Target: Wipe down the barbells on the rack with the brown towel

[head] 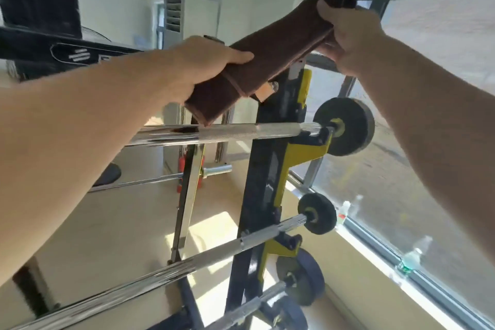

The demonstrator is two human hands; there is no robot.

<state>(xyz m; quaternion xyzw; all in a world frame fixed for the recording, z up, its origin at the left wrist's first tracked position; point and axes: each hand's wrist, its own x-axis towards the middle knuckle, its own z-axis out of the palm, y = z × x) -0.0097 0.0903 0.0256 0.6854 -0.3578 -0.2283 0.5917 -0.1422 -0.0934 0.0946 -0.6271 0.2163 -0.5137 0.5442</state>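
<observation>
The brown towel [270, 53] is stretched as a folded band between both hands, above the rack. My left hand [203, 67] grips its lower end, thumb on top. My right hand [348, 35] grips the upper end near the window frame. Just under the towel lies the top barbell [241, 132], a chrome bar with a knurled section and a grey plate [348, 126] on its right end. A second barbell [214, 254] with a small dark plate sits lower, and a third barbell [254, 303] lies near the bottom. All rest on the black and yellow rack [267, 182].
A large window [401, 169] runs along the right, with small bottles on its sill [409, 257]. A chrome upright bar [187, 195] stands left of the rack. A red fire extinguisher [182, 174] stands on the pale floor behind. Dark gym equipment [40, 35] fills the upper left.
</observation>
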